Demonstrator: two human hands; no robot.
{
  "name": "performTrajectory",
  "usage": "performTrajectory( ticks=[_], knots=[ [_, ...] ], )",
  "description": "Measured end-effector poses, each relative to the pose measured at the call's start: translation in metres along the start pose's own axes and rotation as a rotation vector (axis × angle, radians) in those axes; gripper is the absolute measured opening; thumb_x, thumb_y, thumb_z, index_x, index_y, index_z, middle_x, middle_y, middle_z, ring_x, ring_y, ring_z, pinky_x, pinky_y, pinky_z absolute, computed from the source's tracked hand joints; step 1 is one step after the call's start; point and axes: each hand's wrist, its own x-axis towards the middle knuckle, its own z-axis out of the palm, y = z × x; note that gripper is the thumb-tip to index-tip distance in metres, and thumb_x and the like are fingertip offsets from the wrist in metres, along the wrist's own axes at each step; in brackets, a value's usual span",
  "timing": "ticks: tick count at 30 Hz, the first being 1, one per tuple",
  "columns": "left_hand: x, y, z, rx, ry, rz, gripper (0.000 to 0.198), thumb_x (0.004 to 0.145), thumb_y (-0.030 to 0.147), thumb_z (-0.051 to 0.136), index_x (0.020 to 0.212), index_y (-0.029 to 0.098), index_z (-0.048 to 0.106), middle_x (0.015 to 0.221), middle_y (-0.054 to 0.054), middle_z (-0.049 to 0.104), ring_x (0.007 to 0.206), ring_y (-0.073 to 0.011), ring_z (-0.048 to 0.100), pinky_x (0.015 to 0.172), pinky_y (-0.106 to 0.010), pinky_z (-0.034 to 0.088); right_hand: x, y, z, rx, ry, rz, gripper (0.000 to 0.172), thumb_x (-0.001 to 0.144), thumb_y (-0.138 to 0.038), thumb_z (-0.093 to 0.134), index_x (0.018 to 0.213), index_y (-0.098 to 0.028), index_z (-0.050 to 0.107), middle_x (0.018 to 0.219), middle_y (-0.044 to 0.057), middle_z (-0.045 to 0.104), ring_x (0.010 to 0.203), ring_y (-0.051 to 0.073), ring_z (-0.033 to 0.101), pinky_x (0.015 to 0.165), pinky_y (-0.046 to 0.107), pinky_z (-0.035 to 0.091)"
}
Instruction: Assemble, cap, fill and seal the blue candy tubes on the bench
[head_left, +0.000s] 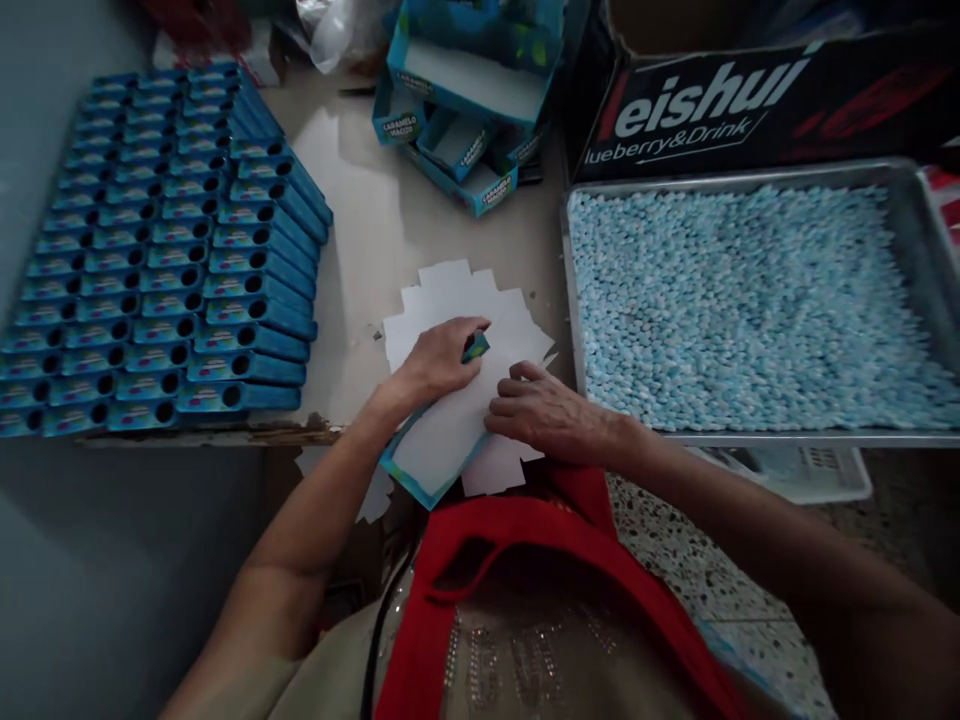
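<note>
A shallow cardboard tray [442, 440], white inside with a blue printed rim, lies slanted at the table's front edge, partly folded up. My left hand [442, 358] is closed over its far left side, with the thumb and fingers around a blue-green corner flap [475, 347]. On the opposite side, my right hand [551, 410] has its fingers curled against the tray's right edge; the fingertips are partly hidden. Beneath the tray is a stack of flat white cardboard blanks [450, 290] with notched edges, fanned out and overhanging the table edge.
Rows of stacked blue boxes [157, 250] stand at left. Folded blue trays [465, 100] are piled at the back. On the right, a metal tray [571, 300] holds pale blue candies [750, 310], before a black carton [750, 110]. A white plastic crate [810, 475] sits below.
</note>
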Motion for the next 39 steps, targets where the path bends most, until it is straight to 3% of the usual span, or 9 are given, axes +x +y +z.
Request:
performTrajectory(
  ticks=[3,6,10,12,15,18,23,30,39],
  knots=[
    [-0.003,-0.006,0.013,-0.104,0.072,-0.012,0.057,0.075,0.009,0.056,0.131,0.018,0.066,0.13,-0.009,0.072,0.115,-0.0236,0.068,0.103,-0.034,0.053,-0.01,-0.004,0.007,0.151,0.123,0.11,0.007,0.094,-0.017,0.059,0.097,-0.019,0.064,0.096,0.008,0.071,0.106,0.025,0.061,0.107,0.046,0.042],
    [-0.021,-0.005,0.025,-0.18,0.29,-0.112,0.057,0.077,0.008,0.052,0.132,0.016,0.064,0.133,-0.01,0.07,0.121,-0.0238,0.065,0.107,-0.036,0.051,-0.007,-0.008,0.022,0.287,0.401,0.29,0.013,0.098,-0.024,0.055,0.107,-0.021,0.064,0.113,0.011,0.072,0.126,0.028,0.059,0.114,0.052,0.043],
    [-0.04,0.0,0.038,-0.226,0.481,-0.21,0.055,0.079,0.008,0.049,0.131,0.018,0.062,0.129,-0.01,0.07,0.118,-0.0227,0.065,0.103,-0.035,0.053,0.017,-0.007,0.046,0.214,0.672,0.834,0.042,0.096,-0.026,0.056,0.137,-0.021,0.052,0.141,0.022,0.056,0.127,0.033,0.058,0.101,0.055,0.053],
    [-0.047,0.003,0.04,-0.219,0.503,-0.211,0.046,0.08,0.007,0.048,0.121,0.021,0.065,0.121,-0.008,0.07,0.113,-0.022,0.066,0.1,-0.035,0.054,0.027,-0.005,0.053,0.271,0.709,0.994,0.057,0.093,-0.023,0.055,0.147,-0.017,0.043,0.137,0.024,0.057,0.115,0.031,0.063,0.091,0.05,0.058],
    [-0.058,0.007,0.04,-0.208,0.502,-0.208,0.032,0.081,0.006,0.046,0.101,0.023,0.064,0.105,-0.005,0.068,0.102,-0.0207,0.066,0.094,-0.034,0.055,0.033,-0.008,0.055,0.421,0.72,0.983,0.04,0.091,-0.017,0.048,0.131,-0.018,0.056,0.114,0.014,0.068,0.101,0.025,0.066,0.086,0.041,0.058],
    [-0.066,0.009,0.039,-0.22,0.528,-0.164,0.029,0.085,0.007,0.048,0.105,0.022,0.063,0.104,-0.006,0.067,0.104,-0.0213,0.066,0.096,-0.035,0.055,0.031,-0.015,0.053,0.452,0.752,0.909,0.027,0.096,-0.016,0.041,0.107,-0.021,0.065,0.104,0.01,0.069,0.101,0.023,0.066,0.089,0.037,0.057],
    [-0.067,0.009,0.045,-0.246,0.567,-0.124,0.031,0.086,0.008,0.055,0.112,0.02,0.066,0.107,-0.008,0.064,0.107,-0.0232,0.065,0.099,-0.036,0.054,0.026,-0.017,0.053,0.381,0.693,0.825,0.037,0.101,-0.019,0.043,0.131,-0.02,0.063,0.11,0.011,0.071,0.102,0.023,0.068,0.091,0.037,0.056],
    [-0.063,0.018,0.059,-0.423,0.677,-0.222,0.023,0.086,0.009,0.056,0.102,0.021,0.068,0.129,-0.01,0.062,0.125,-0.0246,0.061,0.105,-0.039,0.051,0.033,-0.009,0.051,0.42,0.716,0.846,0.024,0.095,-0.016,0.047,0.106,-0.022,0.068,0.101,0.008,0.071,0.092,0.021,0.067,0.085,0.035,0.055],
    [-0.056,0.013,0.066,-0.399,0.813,-0.113,0.02,0.095,0.025,0.065,0.115,0.024,0.063,0.117,-0.007,0.066,0.114,-0.0211,0.063,0.103,-0.04,0.052,0.041,-0.003,0.044,0.451,0.693,0.958,0.021,0.096,-0.024,0.056,0.114,-0.019,0.065,0.098,0.008,0.067,0.088,0.021,0.065,0.082,0.035,0.054]
  ],
)
